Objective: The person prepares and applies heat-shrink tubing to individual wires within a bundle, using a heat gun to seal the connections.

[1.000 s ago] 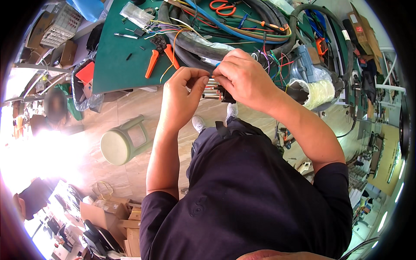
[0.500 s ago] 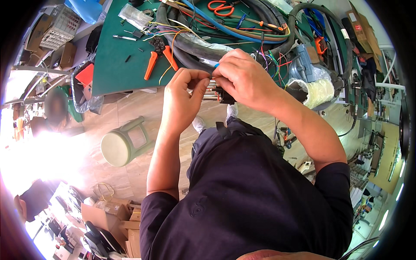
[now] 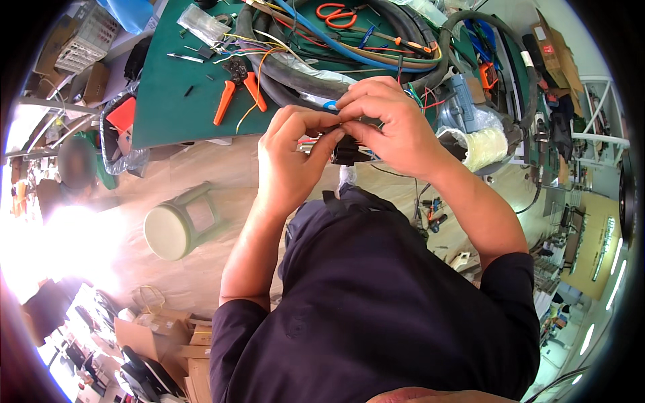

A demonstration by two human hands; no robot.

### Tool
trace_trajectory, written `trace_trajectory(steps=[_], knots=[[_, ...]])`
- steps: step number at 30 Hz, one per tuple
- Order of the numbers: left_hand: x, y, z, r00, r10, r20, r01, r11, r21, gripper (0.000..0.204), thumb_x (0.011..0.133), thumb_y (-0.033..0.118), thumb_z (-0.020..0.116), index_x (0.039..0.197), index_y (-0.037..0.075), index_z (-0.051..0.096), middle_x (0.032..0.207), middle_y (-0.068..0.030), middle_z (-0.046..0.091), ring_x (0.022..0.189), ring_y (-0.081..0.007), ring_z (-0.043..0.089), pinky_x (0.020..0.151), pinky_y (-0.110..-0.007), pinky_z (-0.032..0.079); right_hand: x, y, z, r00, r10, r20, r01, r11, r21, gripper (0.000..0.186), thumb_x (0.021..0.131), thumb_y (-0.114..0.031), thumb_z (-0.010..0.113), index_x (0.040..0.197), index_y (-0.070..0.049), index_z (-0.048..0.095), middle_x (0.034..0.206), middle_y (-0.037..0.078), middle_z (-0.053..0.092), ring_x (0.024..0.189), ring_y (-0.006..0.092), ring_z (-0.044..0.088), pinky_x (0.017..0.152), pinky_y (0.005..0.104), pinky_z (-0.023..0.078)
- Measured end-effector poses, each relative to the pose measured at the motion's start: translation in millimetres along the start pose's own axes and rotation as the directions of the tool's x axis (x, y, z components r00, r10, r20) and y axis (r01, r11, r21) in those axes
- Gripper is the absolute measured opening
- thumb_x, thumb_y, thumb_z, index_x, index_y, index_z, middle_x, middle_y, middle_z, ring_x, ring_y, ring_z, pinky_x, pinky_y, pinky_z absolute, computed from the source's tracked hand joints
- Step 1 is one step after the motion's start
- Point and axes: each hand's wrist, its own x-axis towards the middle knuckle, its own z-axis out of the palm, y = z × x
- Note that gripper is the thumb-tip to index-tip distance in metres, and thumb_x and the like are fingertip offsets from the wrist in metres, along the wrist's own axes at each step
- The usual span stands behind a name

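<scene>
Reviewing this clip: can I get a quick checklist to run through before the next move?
1. Left hand and right hand both in view: ok.
2. Their fingertips brought close together: ok.
3. What the fingertips grip: cannot tell; too small and covered.
4. Dark part below the fingers fully visible: not ok, partly hidden.
5. Orange-handled tool lying on the green table: ok.
6. Coloured wires on the table neatly sorted: not ok, loosely spread.

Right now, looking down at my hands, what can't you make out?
All in the head view:
What sits between the fingertips of your left hand and right hand: hidden by them.
The black part beneath: partly covered by your hands.
The thick cable: cut off by the top edge.
Floor items: too small.
Left side: washed out by glare.
</scene>
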Motion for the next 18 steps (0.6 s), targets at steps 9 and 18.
trace_trajectory(steps=[9,18], knots=[[0.2,9.5,11.7,0.997,0.065,-0.039,-0.068,0.996,-0.062,0.019,0.072,-0.002,0.075,0.089,0.005,0.07,0.084,-0.0055,0.065,0.078,-0.0219,0.06,0.066,-0.031,0.05,-9.5,-3.5,-13.5,0.998,0.063,0.02,-0.064,0.997,0.04,0.016,0.077,-0.004,0.073,0.093,-0.006,0.069,0.108,0.004,0.066,0.108,0.0251,0.054,0.093,0.036,0.042],[1.1,7.9,13.2,0.958,0.275,-0.074,-0.267,0.957,0.112,0.021,0.069,0.002,0.077,0.087,0.008,0.068,0.08,-0.0031,0.063,0.073,-0.0216,0.057,0.068,-0.033,0.044,-8.8,-8.2,-14.2,1.0,-0.012,-0.019,0.012,1.0,-0.019,0.019,0.073,0.001,0.072,0.091,-0.005,0.069,0.102,0.005,0.067,0.105,0.0267,0.056,0.088,0.0371,0.046]])
